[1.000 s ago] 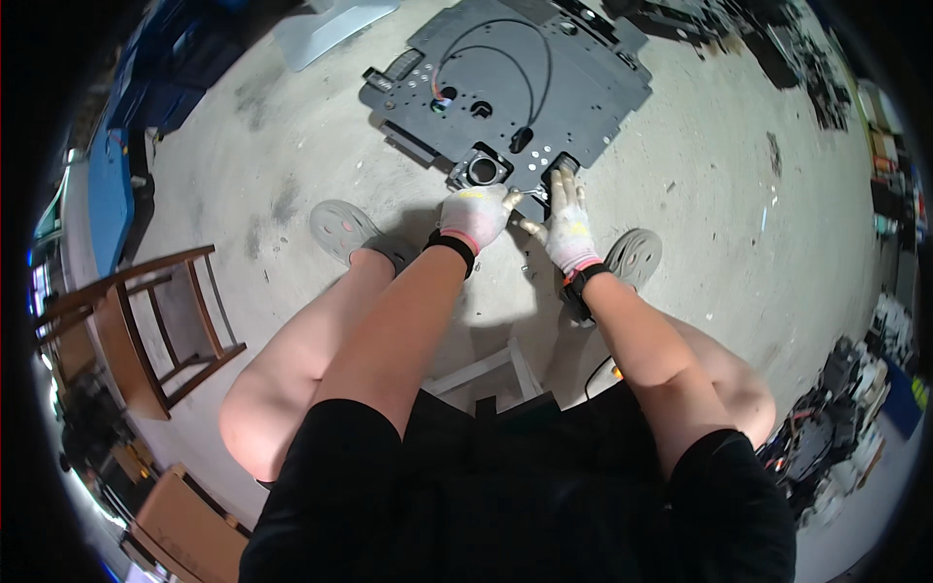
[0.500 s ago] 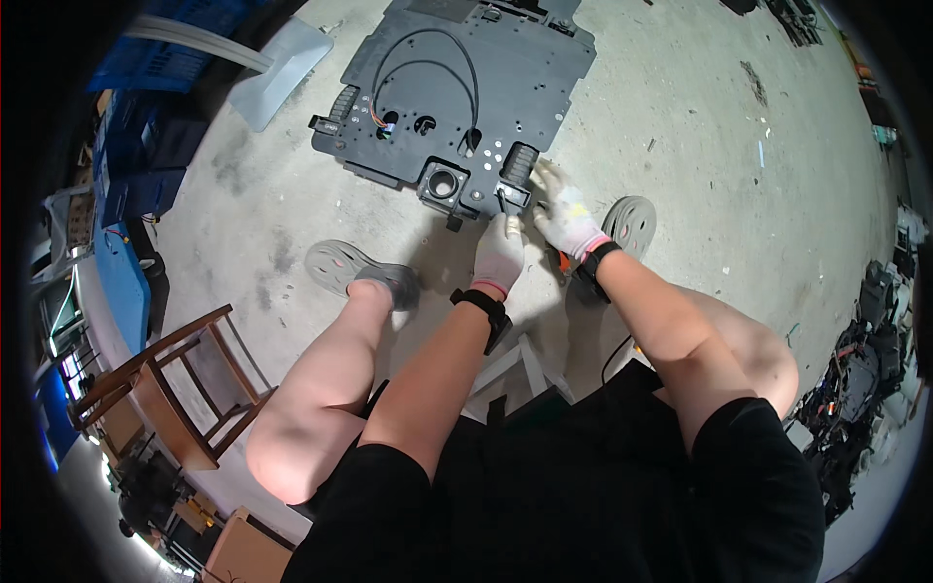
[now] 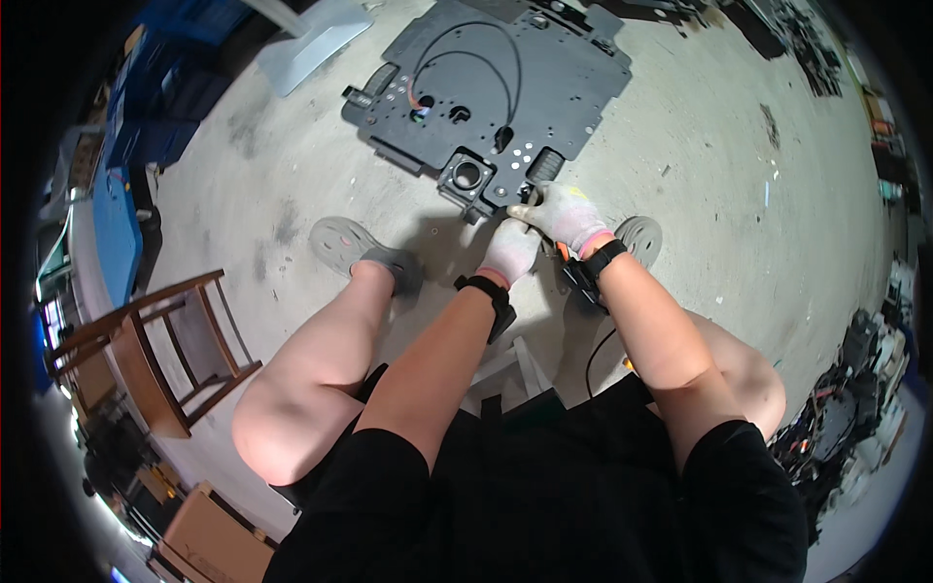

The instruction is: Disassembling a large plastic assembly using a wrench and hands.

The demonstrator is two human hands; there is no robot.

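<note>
A dark grey flat metal chassis (image 3: pixel 559 92) with rubber wheels lies on the floor in front of me. A black cable (image 3: pixel 518 73) loops over its top. Both hands wear whitish work gloves and meet at the near right corner, beside the ribbed wheel (image 3: pixel 546 165). My left hand (image 3: pixel 510 251) is closed just below that corner; its fingertips are partly covered. My right hand (image 3: pixel 567 216) lies over the corner, thumb reaching toward the left fingertips, fingers curled. What they pinch is hidden. Left of them is a square bracket with a round hole (image 3: pixel 467 176).
My grey clogs (image 3: pixel 340 245) flank the hands. A brown wooden chair (image 3: pixel 160 355) stands left, with blue crates (image 3: pixel 146 126) beyond it. A grey base plate (image 3: pixel 311 49) lies at the far left. Heaped dark scrap parts (image 3: pixel 836 408) line the right side.
My right hand has come over the corner and closed in against the left. The dark slim tool seen in my left fingers is no longer visible. The view has shifted, moving the chassis right.
</note>
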